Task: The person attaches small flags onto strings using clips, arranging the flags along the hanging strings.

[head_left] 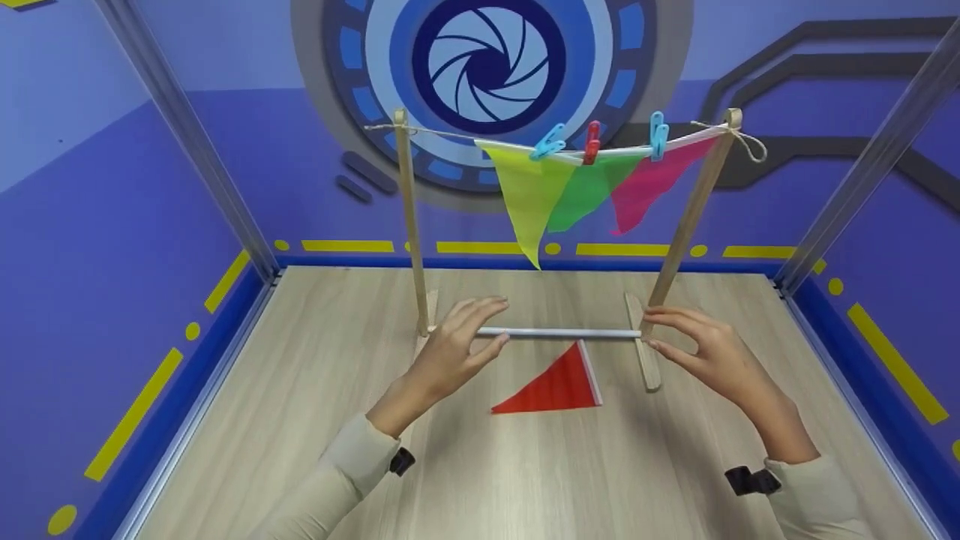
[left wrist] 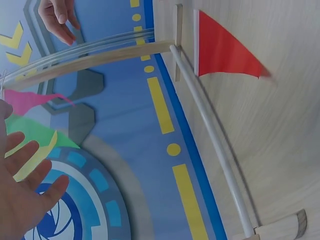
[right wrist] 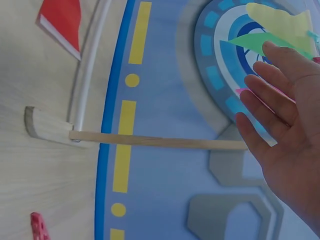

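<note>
A wooden stand has two upright posts (head_left: 694,217) joined low down by a white rod (head_left: 570,333). A string (head_left: 442,134) runs between the post tops. From it hang yellow (head_left: 525,195), green (head_left: 589,191) and pink (head_left: 660,184) pennants, with two blue clothespins (head_left: 658,135) and a red clothespin (head_left: 592,142). My left hand (head_left: 454,345), fingers apart and relaxed, is near the left post. My right hand (head_left: 701,341) is beside the right post, fingers extended and holding nothing. A red pennant (head_left: 559,382) with a white edge lies on the table between my hands.
A pinkish-red clothespin (right wrist: 39,227) lies on the table in the right wrist view, outside the stand's foot (right wrist: 45,124). Blue printed walls (head_left: 247,150) and metal corner posts (head_left: 862,165) enclose the wooden table (head_left: 337,300).
</note>
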Available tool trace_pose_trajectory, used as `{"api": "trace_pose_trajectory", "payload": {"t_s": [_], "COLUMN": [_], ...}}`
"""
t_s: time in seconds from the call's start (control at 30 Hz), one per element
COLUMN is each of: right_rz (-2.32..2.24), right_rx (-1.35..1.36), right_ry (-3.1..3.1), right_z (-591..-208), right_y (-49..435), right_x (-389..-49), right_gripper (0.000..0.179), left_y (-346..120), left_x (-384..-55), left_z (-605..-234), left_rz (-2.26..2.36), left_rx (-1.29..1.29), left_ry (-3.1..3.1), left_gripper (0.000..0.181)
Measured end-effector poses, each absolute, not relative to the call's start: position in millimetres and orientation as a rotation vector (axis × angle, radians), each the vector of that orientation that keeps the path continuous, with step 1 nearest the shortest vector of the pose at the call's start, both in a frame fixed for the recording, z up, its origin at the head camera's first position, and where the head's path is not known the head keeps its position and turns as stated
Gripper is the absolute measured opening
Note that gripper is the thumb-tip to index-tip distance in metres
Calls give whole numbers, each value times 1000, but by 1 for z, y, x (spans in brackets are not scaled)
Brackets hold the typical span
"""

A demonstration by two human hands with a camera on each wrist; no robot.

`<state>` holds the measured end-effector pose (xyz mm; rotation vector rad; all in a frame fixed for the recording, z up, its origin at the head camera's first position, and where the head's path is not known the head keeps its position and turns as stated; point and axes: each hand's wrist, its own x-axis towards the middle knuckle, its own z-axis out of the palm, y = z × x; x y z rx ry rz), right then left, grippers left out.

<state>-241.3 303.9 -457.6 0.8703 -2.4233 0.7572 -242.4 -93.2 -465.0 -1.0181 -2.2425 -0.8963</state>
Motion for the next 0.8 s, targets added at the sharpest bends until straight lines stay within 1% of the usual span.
{"api": "trace_pose_trajectory", "payload": {"t_s": [0.37, 0.8], "right_rz": [723, 695], "right_rx": [807, 799], "right_ry": [-2476, -2520], "right_z": [-477, -503], "right_y": [324, 351], "right_x": [-233, -233], "right_gripper": [43, 40], "left_y": [-77, -42], "left_x": [-233, -227], "left_z": [-482, -506], "left_rz": [-709, -425], "left_rx": [-1094, -1157], "left_ry": [-2283, -2270], "left_gripper": [45, 51]}}
